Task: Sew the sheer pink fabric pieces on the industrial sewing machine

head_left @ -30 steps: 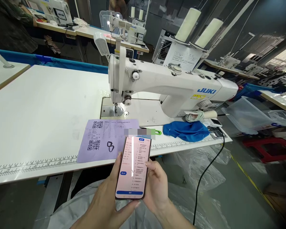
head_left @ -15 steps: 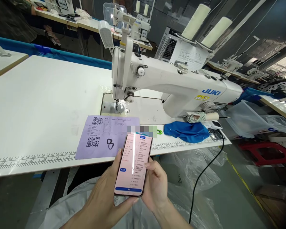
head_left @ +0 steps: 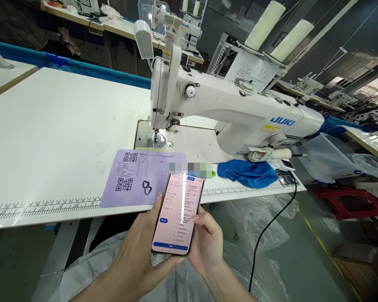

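A smartphone (head_left: 176, 218) with a lit screen of text and blue buttons is held upright above my lap, at the table's front edge. My left hand (head_left: 141, 239) wraps its left side and lower edge. On the other side my right hand (head_left: 208, 239) grips the phone's right edge, its thumb resting at the screen's margin. Behind the phone a purple paper sheet (head_left: 135, 180) lies on the table, printed with QR codes and marked with a handwritten 8. The phone's top end overlaps the sheet's right part, and a blurred patch hides that spot.
A white JUKI sewing machine (head_left: 233, 105) stands behind the sheet on the white table (head_left: 66, 138). Blue cloth (head_left: 247, 173) and a coil of cord (head_left: 260, 154) lie to the right. A black cable (head_left: 271, 222) hangs off the edge near a red stool (head_left: 349, 201).
The view has shifted slightly, so the machine sits a little further right and higher. Both hands keep their hold on the smartphone; the list on its screen looks about the same.
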The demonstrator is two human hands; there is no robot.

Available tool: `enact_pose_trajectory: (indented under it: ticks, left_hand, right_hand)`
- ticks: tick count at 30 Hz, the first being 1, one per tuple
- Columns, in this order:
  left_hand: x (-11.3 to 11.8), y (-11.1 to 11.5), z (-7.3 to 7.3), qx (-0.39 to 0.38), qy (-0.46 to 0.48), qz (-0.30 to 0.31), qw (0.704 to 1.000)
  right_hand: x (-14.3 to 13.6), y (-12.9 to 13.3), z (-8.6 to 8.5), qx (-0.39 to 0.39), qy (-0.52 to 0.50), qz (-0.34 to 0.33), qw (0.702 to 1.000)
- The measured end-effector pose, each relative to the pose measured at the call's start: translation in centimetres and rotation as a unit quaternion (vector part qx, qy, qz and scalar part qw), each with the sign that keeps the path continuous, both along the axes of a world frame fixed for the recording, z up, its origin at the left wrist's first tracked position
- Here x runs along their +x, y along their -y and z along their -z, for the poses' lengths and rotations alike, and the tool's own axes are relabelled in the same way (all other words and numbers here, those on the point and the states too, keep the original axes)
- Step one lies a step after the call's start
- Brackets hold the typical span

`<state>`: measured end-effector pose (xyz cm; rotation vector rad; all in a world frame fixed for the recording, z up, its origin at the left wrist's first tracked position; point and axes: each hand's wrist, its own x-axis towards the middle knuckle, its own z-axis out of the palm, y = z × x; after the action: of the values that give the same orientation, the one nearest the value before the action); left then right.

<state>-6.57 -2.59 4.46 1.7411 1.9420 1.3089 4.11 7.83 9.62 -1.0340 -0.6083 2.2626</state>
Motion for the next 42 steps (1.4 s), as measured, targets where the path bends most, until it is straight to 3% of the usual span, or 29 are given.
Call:
enact_pose_trajectory:
  ticks: [5,18,33,42]
  left_hand:
    - [-0.7,-0.3,-0.1,0.033,-0.105,-0.027,0.994]
    - [-0.9,-0.7,0.9,0.115,-0.198,-0.009,0.973]
    - [-0.7,-0.6,0.8,0.127,-0.207,-0.015,0.970]
    - [-1.5,-0.8,0.5,0.097,-0.177,-0.020,0.979]
  right_hand:
    - [-0.1,0.2,-0.1,0.006,-0.002,0.009,1.000]
    - [-0.4,-2.2,-1.0,0.042,-0.005,0.011,0.999]
    - [-0.5,-2.2,-0.7,0.035,0.011,0.019,0.999]
    - [0.1,-2.0,-0.6,0.079,-0.006,-0.065,0.995]
